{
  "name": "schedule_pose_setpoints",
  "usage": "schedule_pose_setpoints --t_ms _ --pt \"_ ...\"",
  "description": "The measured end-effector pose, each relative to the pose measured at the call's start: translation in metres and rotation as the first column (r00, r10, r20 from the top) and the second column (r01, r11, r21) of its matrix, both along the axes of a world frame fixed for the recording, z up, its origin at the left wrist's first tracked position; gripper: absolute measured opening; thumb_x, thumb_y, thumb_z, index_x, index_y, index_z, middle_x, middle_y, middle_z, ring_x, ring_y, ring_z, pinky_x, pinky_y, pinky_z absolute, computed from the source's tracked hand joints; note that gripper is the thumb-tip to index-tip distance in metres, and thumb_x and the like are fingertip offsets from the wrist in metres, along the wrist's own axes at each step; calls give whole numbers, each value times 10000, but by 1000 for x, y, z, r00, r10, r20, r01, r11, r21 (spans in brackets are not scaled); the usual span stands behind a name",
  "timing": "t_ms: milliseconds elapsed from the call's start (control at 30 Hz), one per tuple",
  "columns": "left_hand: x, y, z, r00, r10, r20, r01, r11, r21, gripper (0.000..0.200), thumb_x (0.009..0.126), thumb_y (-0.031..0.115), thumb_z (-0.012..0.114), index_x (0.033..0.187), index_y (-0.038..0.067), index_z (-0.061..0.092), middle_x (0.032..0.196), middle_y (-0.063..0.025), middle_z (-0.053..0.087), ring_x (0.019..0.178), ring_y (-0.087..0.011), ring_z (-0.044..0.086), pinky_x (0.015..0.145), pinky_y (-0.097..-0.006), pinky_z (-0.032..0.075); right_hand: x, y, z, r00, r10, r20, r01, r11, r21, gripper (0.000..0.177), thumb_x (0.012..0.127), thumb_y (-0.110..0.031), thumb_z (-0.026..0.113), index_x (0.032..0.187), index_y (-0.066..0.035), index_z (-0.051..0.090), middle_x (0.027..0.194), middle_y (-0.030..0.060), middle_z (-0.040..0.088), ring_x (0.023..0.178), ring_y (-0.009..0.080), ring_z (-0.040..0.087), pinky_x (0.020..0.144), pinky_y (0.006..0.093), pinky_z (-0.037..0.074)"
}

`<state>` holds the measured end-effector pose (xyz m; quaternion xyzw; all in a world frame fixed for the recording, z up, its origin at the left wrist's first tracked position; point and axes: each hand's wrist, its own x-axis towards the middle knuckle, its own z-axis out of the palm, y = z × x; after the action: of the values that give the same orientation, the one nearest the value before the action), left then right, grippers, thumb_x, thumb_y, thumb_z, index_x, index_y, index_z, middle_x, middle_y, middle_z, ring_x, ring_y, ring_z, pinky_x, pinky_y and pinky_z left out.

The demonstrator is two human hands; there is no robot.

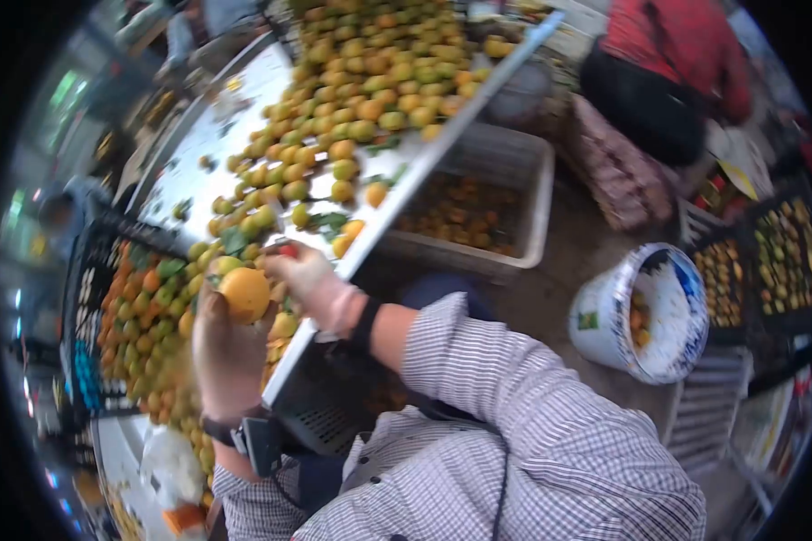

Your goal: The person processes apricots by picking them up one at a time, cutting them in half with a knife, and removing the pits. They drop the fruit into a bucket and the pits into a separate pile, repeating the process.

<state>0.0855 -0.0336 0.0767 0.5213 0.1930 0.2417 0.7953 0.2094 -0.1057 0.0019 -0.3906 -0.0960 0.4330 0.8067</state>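
We do best to steady the orange fruit (245,296) cradled in our left hand (228,356) over the near end of the desk (230,135), our right hand (314,285) gripping a small red thing (286,249) lightly beside it.

White table (216,140) under loose fruit (370,81), brown-grey floor (550,302) alongside.
Table has a straight, pale rim (442,160) on the side by the floor. Fruit, green through orange, sits directly on the top: packed dense at the table's far end, looser mid-table, with green leaves (332,219) scattered among it. On the floor: light-grey tub (539,216) just beside the table, white bucket (595,311) farther out from the table.
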Motion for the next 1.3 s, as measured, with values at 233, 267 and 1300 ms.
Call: schedule_pose_setpoints --t_ms 233,267,1300 --pt "78 -181 69 714 -684 147 685 727 54 1141 780 419 848 1567 5 133 1506 -236 352 1339 -381 470 1083 -474 461 8 -10 -31 953 76 -292 72 883 464 292 1036 -188 477 1290 -81 574 1240 66 641 1153 206 611 975 353 500" --pt "79 -190 70 653 -736 180 747 665 6 1184 779 412 851 1579 12 75 1531 -248 311 1352 -391 452 1082 -483 461 8 -13 -31 952 94 -292 63 872 485 294 1037 -184 475 1295 -79 570 1241 67 638 1153 204 608 974 352 499" --pt "-165 36 -74 760 636 -135 -556 744 370 359 973 114 650 1283 -52 579 1058 -79 675 890 -145 659 810 -285 561 100 -408 -110 453 445 772 885 -121 -450 316 861 -329 704 916 -25 643 940 194 644 893 386 635 782 486 496"
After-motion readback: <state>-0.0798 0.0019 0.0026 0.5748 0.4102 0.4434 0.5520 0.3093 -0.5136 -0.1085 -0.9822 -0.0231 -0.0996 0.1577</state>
